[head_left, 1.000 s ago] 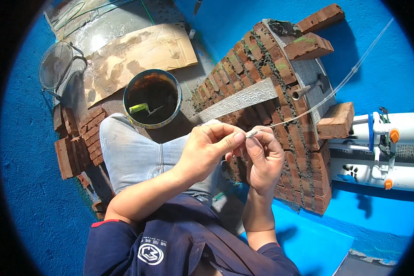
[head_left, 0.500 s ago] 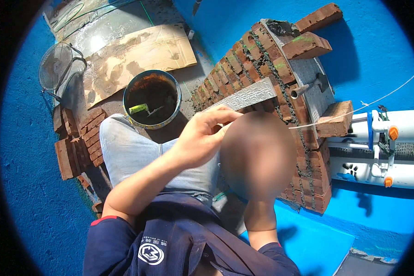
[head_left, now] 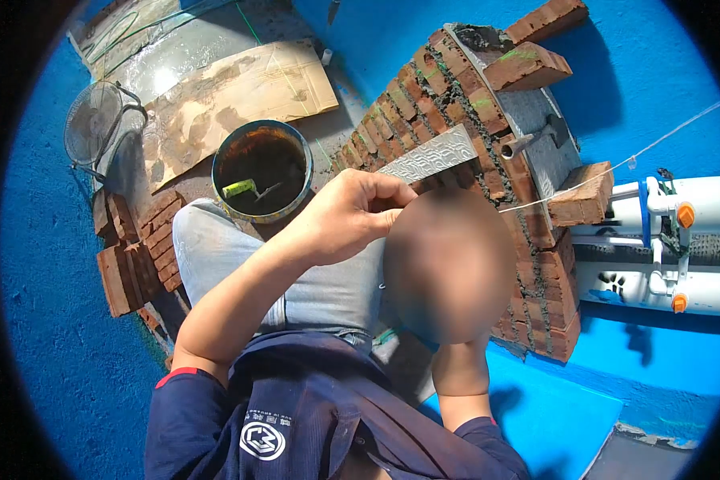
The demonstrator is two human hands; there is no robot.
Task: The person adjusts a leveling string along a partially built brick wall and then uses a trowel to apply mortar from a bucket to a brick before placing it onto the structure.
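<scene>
My left hand [head_left: 348, 212] is held in front of the brick wall [head_left: 424, 92], thumb and forefinger brought together in a pinch. Their tips run into a blurred patch, so whatever they hold is hidden. My right hand [head_left: 456, 292] lies within that same blur; only its wrist and forearm come out below, and its fingers cannot be made out. A thin white string [head_left: 568, 192] runs from beside the blur up toward the right edge. A pale, embossed flat strip [head_left: 436, 156] lies against the wall just beyond my hands.
A bucket of dark mortar [head_left: 264, 164] stands ahead-left with a green-handled trowel [head_left: 244, 189] inside. Brick stacks [head_left: 124, 276] and a fan [head_left: 94, 124] stand left, near stained cardboard [head_left: 240, 100]. A hammer [head_left: 528, 142] and loose bricks [head_left: 528, 68] top the wall; white pipes [head_left: 664, 280] lie right.
The white string, loosely curved before, now runs straighter. My left hand has shifted slightly left and keeps its pinch. The whole view has moved a little.
</scene>
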